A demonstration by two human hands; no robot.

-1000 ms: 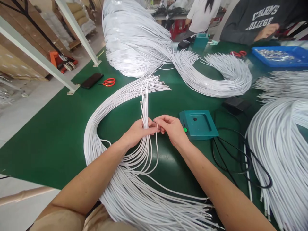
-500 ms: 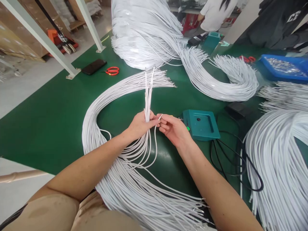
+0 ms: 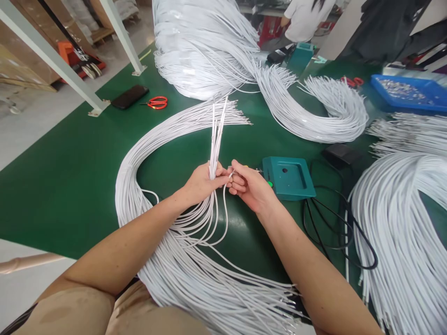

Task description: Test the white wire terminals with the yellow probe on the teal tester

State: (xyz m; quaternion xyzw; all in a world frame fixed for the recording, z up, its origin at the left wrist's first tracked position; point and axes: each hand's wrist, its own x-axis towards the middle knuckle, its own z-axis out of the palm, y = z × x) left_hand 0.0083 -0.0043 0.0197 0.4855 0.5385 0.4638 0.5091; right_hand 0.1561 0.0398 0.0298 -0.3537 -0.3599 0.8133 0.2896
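Observation:
My left hand [image 3: 199, 182] is closed around a small upright bunch of white cables [image 3: 216, 135], their ends pointing away from me. One single white cable [image 3: 225, 204] loops up separately, its end pinched at the left thumb tip. My right hand [image 3: 252, 187] meets it there, fingers curled and thumb raised a little around the thin end of that cable; the exact contact is partly hidden. Below my hands, a large curved bundle of white cables [image 3: 127, 181] sweeps across the table and under my left forearm. Right of my hands sits a small teal machine [image 3: 289, 179] with a green button.
Scissors with red handles [image 3: 158, 103] and a black phone [image 3: 130, 97] lie at the left back. A big cable pile [image 3: 206, 51] stands behind. More cables [image 3: 394, 223], black cords [image 3: 328, 242] and a blue tray [image 3: 433, 100] are on the right. A person [image 3: 309, 21] is beyond.
The right thumb has lifted and shifted over the cable end, with the fingers curling more. The left hand keeps its hold on the bunch. The whole view has shifted slightly.

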